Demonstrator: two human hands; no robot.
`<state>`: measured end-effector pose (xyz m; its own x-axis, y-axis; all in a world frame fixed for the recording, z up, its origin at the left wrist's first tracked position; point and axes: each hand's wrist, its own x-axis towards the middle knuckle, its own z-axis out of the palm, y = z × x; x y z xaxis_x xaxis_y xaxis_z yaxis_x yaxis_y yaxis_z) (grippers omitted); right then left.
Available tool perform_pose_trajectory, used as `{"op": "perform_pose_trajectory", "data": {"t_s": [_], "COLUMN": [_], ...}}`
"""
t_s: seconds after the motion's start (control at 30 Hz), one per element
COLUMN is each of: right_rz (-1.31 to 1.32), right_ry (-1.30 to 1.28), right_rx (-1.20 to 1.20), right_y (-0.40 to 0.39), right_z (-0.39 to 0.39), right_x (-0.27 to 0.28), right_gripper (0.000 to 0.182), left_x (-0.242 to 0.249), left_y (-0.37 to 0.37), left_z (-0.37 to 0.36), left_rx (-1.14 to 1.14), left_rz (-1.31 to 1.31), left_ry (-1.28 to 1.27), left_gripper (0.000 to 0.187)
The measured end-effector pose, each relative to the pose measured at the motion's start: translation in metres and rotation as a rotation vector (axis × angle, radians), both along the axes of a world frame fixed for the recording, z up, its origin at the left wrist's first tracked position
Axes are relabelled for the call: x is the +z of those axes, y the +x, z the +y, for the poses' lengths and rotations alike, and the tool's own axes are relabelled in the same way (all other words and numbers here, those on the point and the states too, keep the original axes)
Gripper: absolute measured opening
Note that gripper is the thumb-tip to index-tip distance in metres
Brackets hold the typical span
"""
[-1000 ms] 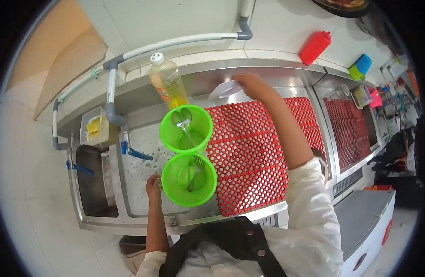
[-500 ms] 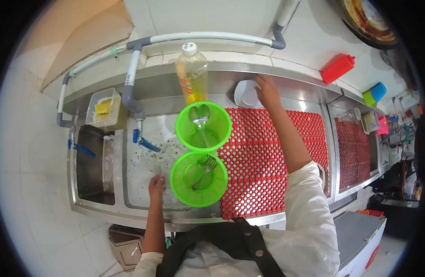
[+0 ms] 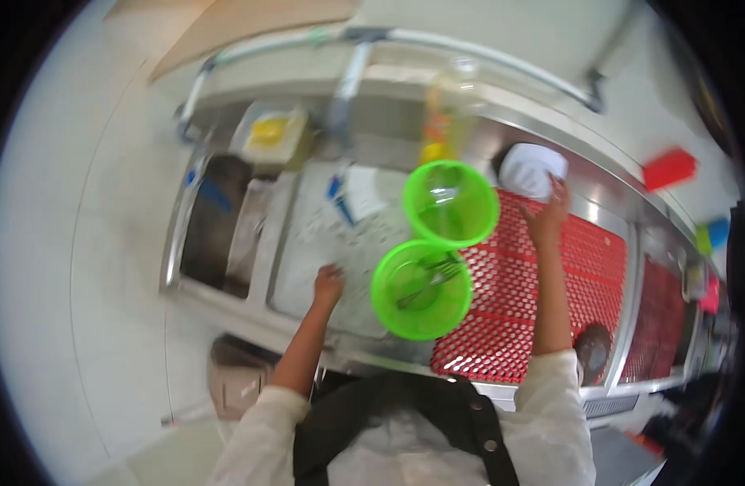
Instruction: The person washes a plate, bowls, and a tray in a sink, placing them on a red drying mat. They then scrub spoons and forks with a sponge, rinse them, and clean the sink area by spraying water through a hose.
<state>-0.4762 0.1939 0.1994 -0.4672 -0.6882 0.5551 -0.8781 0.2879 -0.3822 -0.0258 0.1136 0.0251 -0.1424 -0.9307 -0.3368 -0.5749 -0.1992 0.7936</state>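
The label (image 3: 437, 116) on the bottle (image 3: 463, 95) is too blurred to read. The dish (image 3: 531, 168) is white, squarish; the right hand (image 3: 548, 220) has fingers (image 3: 558, 194) spread at its edge; the left hand (image 3: 328, 286), I cannot tell.

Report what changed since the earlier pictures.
On the white dish, the right hand moved from the upper right to the lower right, spreading open; the left hand drew left, away from the near green bucket. It, the far bucket, their cutlery and the red mat stayed put.
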Motion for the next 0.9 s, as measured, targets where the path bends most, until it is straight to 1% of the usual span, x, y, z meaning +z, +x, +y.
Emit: {"op": "perform_pose_trajectory", "data": {"t_s": [0.03,0.07,0.1,0.13,0.2,0.27,0.33,0.4,0.43,0.47,0.53,0.6,0.67,0.7,0.73,0.77,0.8,0.83,0.87,0.9], "right_rz": [-0.073,-0.131,-0.152,-0.358,-0.578,-0.673,-0.708,-0.831,-0.943,-0.994,-1.063,-1.046,-1.174,-1.264,-1.313,-1.150,-1.262,-0.947,-0.634,-0.441], "right_ry": [0.015,0.022,0.116,0.094,0.233,0.230,0.189,0.306,0.316,0.300,0.207,0.320,0.439,0.399,0.428,0.351,0.302,0.321,0.336,0.509], "right_rx": [0.006,-0.009,0.057,0.049,-0.079,-0.099,-0.160,-0.254,-0.252,-0.221,-0.079,0.194,0.392,0.421,0.393,0.431,0.253,0.190,0.126,0.134], "right_y": [0.016,0.030,0.044,0.059,0.073,0.090,0.117,0.151,0.175,0.202,0.248,0.292,0.331,0.351,0.365,0.377,0.391,0.401,0.404,0.403], "right_z": [0.014,0.029,0.049,0.070,0.123,0.169,0.199,0.211,0.208,0.198,0.177,0.137,0.093,0.070,0.050,0.025,-0.001,-0.021,-0.037,-0.050], "right_x": [-0.005,-0.007,-0.002,-0.003,-0.012,-0.003,0.020,0.055,0.071,0.087,0.090,0.092,0.083,0.068,0.037,0.003,-0.011,-0.038,-0.065,-0.082], "right_gripper": [0.070,0.067,0.062,0.048,0.030,0.017,0.012,0.009,0.008,0.008,0.008,0.009,0.006,0.006,0.008,0.013,0.029,0.036,0.044,0.051], "left_x": [0.014,0.023,0.027,0.019,-0.001,-0.012,-0.031,-0.052,-0.063,-0.071,-0.078,-0.057,-0.007,0.014,0.004,-0.021,-0.031,-0.018,-0.010,-0.004], "left_y": [-0.001,-0.004,-0.007,-0.005,-0.005,-0.016,-0.029,-0.035,-0.034,-0.032,-0.026,-0.027,-0.025,-0.022,-0.011,0.007,0.019,0.031,0.037,0.044], "left_z": [-0.001,-0.005,-0.010,-0.017,-0.033,-0.044,-0.062,-0.063,-0.058,-0.057,-0.071,-0.097,-0.111,-0.116,-0.118,-0.118,-0.119,-0.115,-0.115,-0.114], "left_rx": [-0.023,-0.026,-0.045,-0.036,-0.569,-0.640,-0.712,-0.758,-0.782,-0.811,-0.872,-0.884,-0.896,-0.898,-0.910,-0.988,-1.049,-0.960,-0.966,-1.133], "left_rz": [-0.212,-0.434,-0.645,-0.640,-0.853,-0.833,-0.805,-0.792,-0.791,-0.772,-0.692,-0.580,-0.548,-0.513,-0.516,-0.242,0.039,0.225,0.221,0.172], "left_ry": [-0.077,-0.038,0.007,0.018,0.097,0.106,0.131,0.155,0.171,0.193,0.255,0.272,0.110,-0.044,-0.059,-0.151,-0.245,0.140,0.130,0.157], "left_gripper": [0.053,0.057,0.062,0.062,0.063,0.062,0.058,0.055,0.054,0.052,0.049,0.047,0.041,0.035,0.035,0.032,0.029,0.026,0.026,0.027]}}
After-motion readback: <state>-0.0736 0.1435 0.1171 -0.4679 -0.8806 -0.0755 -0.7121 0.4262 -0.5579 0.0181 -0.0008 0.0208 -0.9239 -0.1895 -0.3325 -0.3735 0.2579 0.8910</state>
